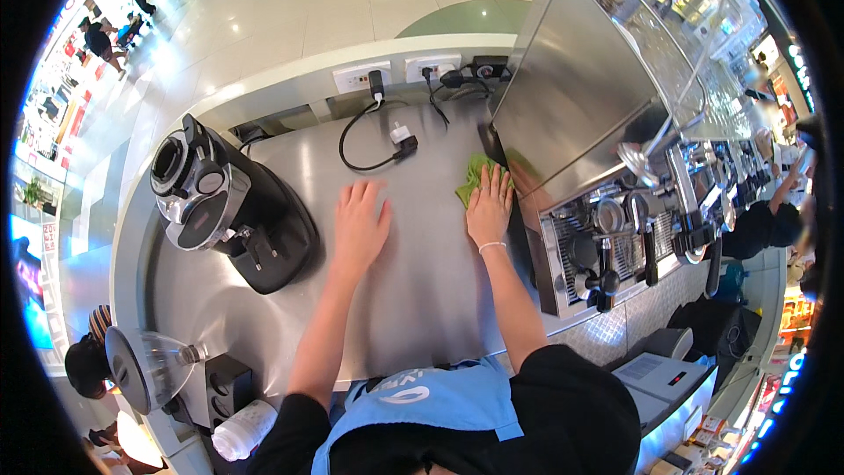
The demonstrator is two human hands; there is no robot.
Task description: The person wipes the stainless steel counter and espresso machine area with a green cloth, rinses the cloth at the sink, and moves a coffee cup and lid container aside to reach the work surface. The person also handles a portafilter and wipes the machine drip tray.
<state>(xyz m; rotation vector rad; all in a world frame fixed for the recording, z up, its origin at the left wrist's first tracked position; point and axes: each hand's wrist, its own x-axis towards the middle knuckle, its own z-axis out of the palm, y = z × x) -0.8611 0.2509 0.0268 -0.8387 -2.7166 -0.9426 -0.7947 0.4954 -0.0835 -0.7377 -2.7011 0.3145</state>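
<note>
On the steel counter (422, 299), my right hand (490, 209) presses down on a crumpled green cloth (475, 178), close against the left side of the espresso machine (580, 79). Part of the cloth is covered by the fingers. To its left, my left hand (359, 224) is palm down with its fingers out and nothing in it; whether it touches the steel I cannot tell. Beyond the hands lies a black power cord (352, 154) with a white plug adapter (400, 133). A black and chrome coffee grinder (264, 220) stands left of my left hand.
Wall sockets (362, 76) with cords line the counter's raised back edge. Portafilters (649, 237) sit at the espresso machine's front on the right. At the lower left are a clear hopper (163, 365), a black box (227, 387) and a white roll (244, 429).
</note>
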